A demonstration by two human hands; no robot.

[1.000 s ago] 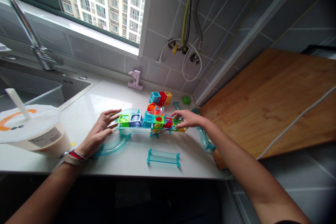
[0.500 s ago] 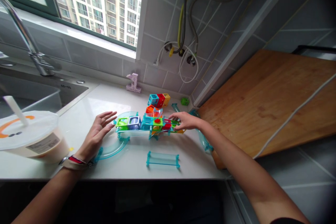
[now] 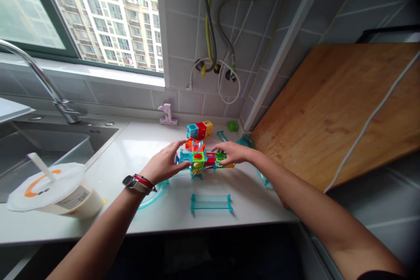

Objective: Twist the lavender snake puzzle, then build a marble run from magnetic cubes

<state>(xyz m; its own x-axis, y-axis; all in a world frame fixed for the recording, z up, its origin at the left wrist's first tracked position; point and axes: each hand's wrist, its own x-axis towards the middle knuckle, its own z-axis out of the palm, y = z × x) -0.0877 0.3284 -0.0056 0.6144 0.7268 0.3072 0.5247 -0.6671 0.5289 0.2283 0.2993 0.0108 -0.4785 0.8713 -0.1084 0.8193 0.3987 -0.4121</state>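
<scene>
1. Toy block assembly [image 3: 198,160], multicolored w/ clear blue parts, sits on a white kitchen counter [image 3: 252,210] btwn a person's two hands; red & green blocks show nr its middle.
2. L hand [image 3: 164,164] curves round the assembly's left end, thumb & fingers parted, hiding part of it; can't tell if it has a firm hold. Wrist bears a watch [image 3: 130,180] & a red band [image 3: 144,180].
3. R hand [image 3: 235,153] is at the right end, half-curled, thumb & fingers apart over a green block; grip or light touch, can't tell.
4. Just behind: an orange piece [image 3: 190,144], then a row of blue, red & yellow cubes [image 3: 201,130]. Small green piece [image 3: 232,127] lies nr the wall.
5. In front: clear blue straight track [image 3: 211,202], flat & apart from the assembly. Curved track [image 3: 154,200] is partly hidden by L hand.
6. Farther out: lidded cup [image 3: 55,192] w/ straw, L side; wooden board [image 3: 354,109], R side; faucet [image 3: 41,72] & window [image 3: 114,22], upper L.
</scene>
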